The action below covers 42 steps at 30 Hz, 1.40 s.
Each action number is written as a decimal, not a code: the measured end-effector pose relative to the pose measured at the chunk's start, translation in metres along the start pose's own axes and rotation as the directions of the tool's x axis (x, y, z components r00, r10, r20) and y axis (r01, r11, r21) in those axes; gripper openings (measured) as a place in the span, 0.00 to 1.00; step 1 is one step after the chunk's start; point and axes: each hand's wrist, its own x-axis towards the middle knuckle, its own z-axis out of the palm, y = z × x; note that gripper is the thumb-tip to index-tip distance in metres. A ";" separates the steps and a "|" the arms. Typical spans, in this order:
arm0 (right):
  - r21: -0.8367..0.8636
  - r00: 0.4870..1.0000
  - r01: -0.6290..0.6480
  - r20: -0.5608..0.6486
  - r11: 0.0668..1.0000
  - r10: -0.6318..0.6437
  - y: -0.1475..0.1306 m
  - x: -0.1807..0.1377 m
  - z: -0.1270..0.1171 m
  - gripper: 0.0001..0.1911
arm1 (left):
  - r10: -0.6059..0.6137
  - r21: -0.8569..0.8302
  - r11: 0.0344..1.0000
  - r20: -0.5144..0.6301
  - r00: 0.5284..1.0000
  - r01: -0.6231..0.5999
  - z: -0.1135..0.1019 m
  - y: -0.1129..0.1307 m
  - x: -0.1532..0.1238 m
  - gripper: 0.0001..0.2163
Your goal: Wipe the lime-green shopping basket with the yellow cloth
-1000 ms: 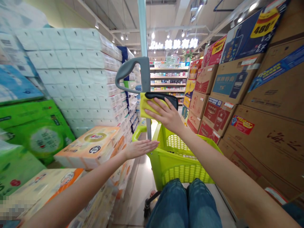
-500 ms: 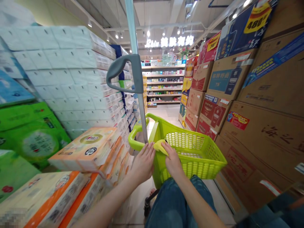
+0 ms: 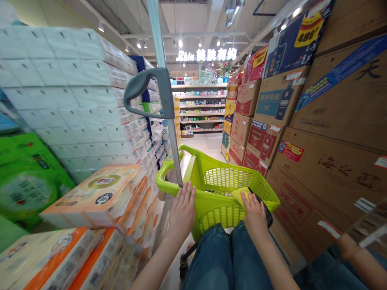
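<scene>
A lime green shopping basket (image 3: 266,192) on wheels stands in front of my knees in a shop aisle. Its grey pull handle (image 3: 163,96) rises on a metal pole from the near left corner. My left hand (image 3: 182,209) lies flat with fingers stretched on the basket's near left rim, right beside the pole's foot. My right hand (image 3: 255,215) presses a yellow cloth (image 3: 242,195) on the near right rim, over a black part of the basket. My jeans-clad legs (image 3: 229,262) fill the bottom middle.
Stacks of white, green and orange tissue packs (image 3: 90,193) wall the left side. Brown and red cardboard cartons (image 3: 317,133) are piled high on the right. The tiled aisle (image 3: 208,141) runs ahead to shelves (image 3: 199,108) at the back. Another person's arm and jeans (image 3: 347,257) show at lower right.
My right hand slid the yellow cloth from the handle down to the basket's left rim, then across to the right rim. My left hand dropped onto the near left rim.
</scene>
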 end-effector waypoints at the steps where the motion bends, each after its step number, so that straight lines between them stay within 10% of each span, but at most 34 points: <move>1: -0.028 0.999 -0.030 0.015 0.999 0.030 0.003 0.000 -0.001 0.38 | -0.003 -0.001 1.000 0.004 1.000 0.003 0.001 0.002 0.001 0.32; 12: 0.233 0.979 0.155 0.091 0.960 -0.180 -0.163 0.007 -0.040 0.40 | 0.006 0.092 0.996 -0.047 0.999 -0.001 0.007 0.007 -0.002 0.30; 16: 0.257 0.970 0.236 0.003 0.937 -0.245 -0.154 0.003 -0.035 0.42 | 0.009 0.093 0.996 -0.054 0.999 -0.004 0.009 0.005 -0.003 0.33; 27: 0.088 0.982 0.104 -0.168 0.991 -0.088 -0.009 -0.009 0.031 0.44 | -0.021 0.064 0.998 -0.081 0.997 0.026 0.012 0.009 -0.011 0.38; 31: 0.163 0.996 -0.012 -0.087 0.987 0.027 -0.047 -0.006 0.022 0.40 | -0.027 0.071 0.997 -0.084 0.996 0.033 0.016 0.010 -0.013 0.38; 37: 0.381 0.982 0.185 -0.032 0.906 -0.187 -0.159 -0.002 -0.015 0.45 | -0.022 0.098 0.995 -0.101 0.995 0.032 0.017 0.010 -0.014 0.36; 42: 0.375 0.964 0.265 -0.129 0.888 -0.233 -0.156 -0.007 -0.011 0.46 | -0.023 0.098 0.995 -0.105 0.994 0.033 0.016 0.010 -0.014 0.36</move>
